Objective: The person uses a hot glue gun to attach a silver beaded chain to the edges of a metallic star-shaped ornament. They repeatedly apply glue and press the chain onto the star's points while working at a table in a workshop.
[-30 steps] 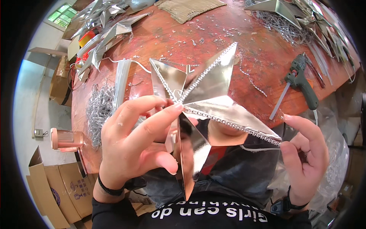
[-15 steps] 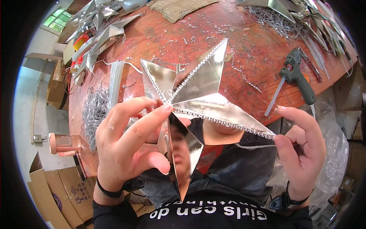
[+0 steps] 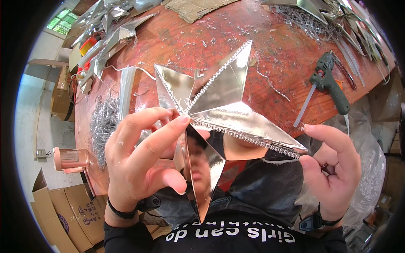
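Note:
A shiny silver folded star [image 3: 223, 105] with beaded trim along its ridges is held up above the red-brown table [image 3: 185, 46]. My left hand [image 3: 143, 156] grips the star near its centre, index finger pressing on the middle seam. My right hand [image 3: 333, 168] pinches the tip of the star's right point, where a thin strand of bead trim hangs loose. One mirror-like point of the star hangs down toward my chest.
A green hot glue gun [image 3: 331, 82] with a glue stick lies at the right of the table. Several more silver stars [image 3: 107, 29] pile at the far left and far right [image 3: 337, 12]. Bead-chain heaps [image 3: 103, 122], cardboard boxes [image 3: 63, 211] and a clear plastic bag [image 3: 371, 168] surround me.
The star has shifted slightly and tilted as my hands adjust it. My right hand's fingers have closed in on the right tip; my left hand keeps its hold.

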`<act>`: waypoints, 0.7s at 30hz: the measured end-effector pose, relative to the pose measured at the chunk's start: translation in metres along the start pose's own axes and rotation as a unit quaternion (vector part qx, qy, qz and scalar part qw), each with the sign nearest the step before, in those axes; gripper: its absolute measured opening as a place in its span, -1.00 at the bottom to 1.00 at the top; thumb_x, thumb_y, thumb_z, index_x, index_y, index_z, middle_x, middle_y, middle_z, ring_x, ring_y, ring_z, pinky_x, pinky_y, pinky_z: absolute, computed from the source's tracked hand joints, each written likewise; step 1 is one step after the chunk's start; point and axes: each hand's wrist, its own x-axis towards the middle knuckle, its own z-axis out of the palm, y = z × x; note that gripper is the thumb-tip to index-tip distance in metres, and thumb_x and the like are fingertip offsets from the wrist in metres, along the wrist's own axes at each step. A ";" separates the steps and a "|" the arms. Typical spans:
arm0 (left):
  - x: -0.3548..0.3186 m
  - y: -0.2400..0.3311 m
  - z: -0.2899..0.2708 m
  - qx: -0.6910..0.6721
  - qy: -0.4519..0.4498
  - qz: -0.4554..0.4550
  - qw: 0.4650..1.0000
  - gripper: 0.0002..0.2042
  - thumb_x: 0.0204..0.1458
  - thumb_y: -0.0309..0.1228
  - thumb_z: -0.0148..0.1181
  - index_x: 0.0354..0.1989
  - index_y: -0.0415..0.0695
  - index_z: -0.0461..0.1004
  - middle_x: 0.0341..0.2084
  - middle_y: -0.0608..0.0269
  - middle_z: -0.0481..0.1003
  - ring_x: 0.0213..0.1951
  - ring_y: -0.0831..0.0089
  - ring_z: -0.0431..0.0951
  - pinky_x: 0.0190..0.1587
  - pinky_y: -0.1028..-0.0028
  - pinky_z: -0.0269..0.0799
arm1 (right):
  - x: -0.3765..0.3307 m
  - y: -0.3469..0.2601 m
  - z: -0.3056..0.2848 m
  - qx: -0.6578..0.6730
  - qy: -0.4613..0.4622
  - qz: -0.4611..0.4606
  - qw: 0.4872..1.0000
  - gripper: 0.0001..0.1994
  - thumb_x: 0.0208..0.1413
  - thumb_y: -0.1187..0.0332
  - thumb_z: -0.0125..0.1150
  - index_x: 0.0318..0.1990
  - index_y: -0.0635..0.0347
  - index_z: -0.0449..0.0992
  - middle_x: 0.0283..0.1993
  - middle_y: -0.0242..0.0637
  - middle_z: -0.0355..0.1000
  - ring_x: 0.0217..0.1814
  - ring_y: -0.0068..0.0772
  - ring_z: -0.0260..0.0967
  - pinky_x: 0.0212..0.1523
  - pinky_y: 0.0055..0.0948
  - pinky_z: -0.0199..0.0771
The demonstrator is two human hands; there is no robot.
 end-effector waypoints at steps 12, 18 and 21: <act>-0.001 -0.002 -0.004 0.022 -0.026 0.021 0.999 -0.22 -0.11 0.35 -0.12 -0.09 -0.20 0.48 -0.18 0.07 0.42 -0.40 0.41 0.48 -0.30 0.43 0.44 | 0.007 0.003 -0.003 0.193 0.031 0.166 0.967 -0.76 -0.03 0.64 0.14 -0.15 0.34 0.40 -0.70 -0.60 0.19 -0.68 -0.88 -0.03 -0.61 -0.70 -0.20; 0.000 -0.005 0.004 0.026 0.023 0.046 0.998 -0.26 -0.16 0.34 -0.09 -0.14 -0.12 0.55 -0.26 0.15 0.46 -0.34 0.29 0.51 -0.39 0.42 0.45 | 0.014 0.004 -0.006 0.346 -0.009 0.285 0.894 -0.79 0.05 0.59 0.08 -0.13 0.33 0.35 -0.67 -0.63 0.21 -0.66 -0.91 -0.03 -0.61 -0.73 -0.21; 0.003 -0.007 0.002 0.054 0.013 0.069 0.996 -0.27 -0.13 0.33 -0.10 -0.14 -0.13 0.55 -0.25 0.14 0.46 -0.31 0.28 0.51 -0.37 0.41 0.44 | 0.017 0.004 -0.001 0.329 -0.004 0.299 0.896 -0.77 -0.03 0.57 0.04 -0.16 0.28 0.32 -0.71 -0.65 0.11 -0.73 -0.87 -0.11 -0.67 -0.71 -0.25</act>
